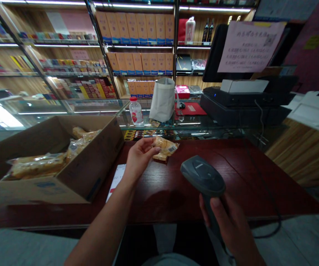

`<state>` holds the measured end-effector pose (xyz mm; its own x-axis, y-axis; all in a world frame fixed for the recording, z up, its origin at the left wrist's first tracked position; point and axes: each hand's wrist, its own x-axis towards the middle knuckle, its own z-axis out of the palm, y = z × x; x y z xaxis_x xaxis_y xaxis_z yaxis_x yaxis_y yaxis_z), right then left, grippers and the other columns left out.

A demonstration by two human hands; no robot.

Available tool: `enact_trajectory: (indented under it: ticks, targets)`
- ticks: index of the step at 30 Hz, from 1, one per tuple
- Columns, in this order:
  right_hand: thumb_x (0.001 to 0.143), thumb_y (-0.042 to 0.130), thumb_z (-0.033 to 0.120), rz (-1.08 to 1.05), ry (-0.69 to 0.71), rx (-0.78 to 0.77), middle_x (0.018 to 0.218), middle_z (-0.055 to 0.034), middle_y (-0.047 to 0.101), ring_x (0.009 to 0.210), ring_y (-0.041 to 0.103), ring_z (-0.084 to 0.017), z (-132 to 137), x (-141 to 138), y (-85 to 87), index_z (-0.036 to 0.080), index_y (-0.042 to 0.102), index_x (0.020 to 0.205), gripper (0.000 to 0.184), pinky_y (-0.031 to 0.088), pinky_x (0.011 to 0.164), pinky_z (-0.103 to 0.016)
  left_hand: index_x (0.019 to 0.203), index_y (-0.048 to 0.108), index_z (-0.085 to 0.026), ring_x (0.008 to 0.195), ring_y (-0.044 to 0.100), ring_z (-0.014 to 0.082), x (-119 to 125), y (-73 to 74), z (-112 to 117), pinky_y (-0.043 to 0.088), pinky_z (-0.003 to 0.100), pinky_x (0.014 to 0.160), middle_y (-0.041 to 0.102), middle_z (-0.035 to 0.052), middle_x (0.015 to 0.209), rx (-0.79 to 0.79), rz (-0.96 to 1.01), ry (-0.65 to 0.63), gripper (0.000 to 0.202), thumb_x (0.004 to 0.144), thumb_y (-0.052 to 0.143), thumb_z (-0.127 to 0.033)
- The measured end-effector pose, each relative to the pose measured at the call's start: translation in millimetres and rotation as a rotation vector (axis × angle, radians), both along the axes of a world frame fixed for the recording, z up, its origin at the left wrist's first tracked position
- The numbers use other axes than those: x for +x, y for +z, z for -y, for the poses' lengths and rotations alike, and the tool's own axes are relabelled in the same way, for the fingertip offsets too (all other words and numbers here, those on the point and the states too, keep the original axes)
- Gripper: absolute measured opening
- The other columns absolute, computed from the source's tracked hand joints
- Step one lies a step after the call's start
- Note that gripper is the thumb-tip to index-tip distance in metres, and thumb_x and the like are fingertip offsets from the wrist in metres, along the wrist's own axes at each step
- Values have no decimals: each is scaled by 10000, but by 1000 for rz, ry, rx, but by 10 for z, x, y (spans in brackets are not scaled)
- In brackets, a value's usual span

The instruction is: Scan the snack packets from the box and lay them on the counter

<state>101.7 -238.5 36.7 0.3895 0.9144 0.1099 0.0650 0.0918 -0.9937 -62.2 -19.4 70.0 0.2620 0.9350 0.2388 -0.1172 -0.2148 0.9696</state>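
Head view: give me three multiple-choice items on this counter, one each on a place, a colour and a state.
1. Where is the pastry packet with the barcode label? A in a hand; B in the cardboard box; C on the glass case.
2. What colour is the countertop? A white; B dark red; C pale green.
3. What state is the handheld barcode scanner in? A lying flat; B held up; C inside the box.

1 A: the left hand pinches it.
2 B: the wood-grained top shows dark red.
3 B: the right hand wraps its handle.
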Motion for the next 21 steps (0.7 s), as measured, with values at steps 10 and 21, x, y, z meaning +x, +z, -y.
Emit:
enact_trajectory:
  ticks: [10, 21]
  targets:
    - [932, 550, 671, -39, -70, -59, 563, 11, 561, 510, 482, -136, 8, 61, -19, 199, 630, 784, 501, 381, 519, -264, 799, 597, -151, 569, 607, 120, -217, -837, -305, 455, 192, 471, 654, 7, 690, -415, -266, 133, 433, 584, 924, -337]
    - [962, 524, 639, -20, -129, -79, 597, -15, 637, 535, 540, -167, 84, 53, -56, 184, 704, 897, 493, 435, 556, -285, 777, 556, -170, 580, 681, 194, 211, -1043, -632, 571, 297, 598, 645, 50, 593, -527, -371, 165, 289, 803, 796, -329]
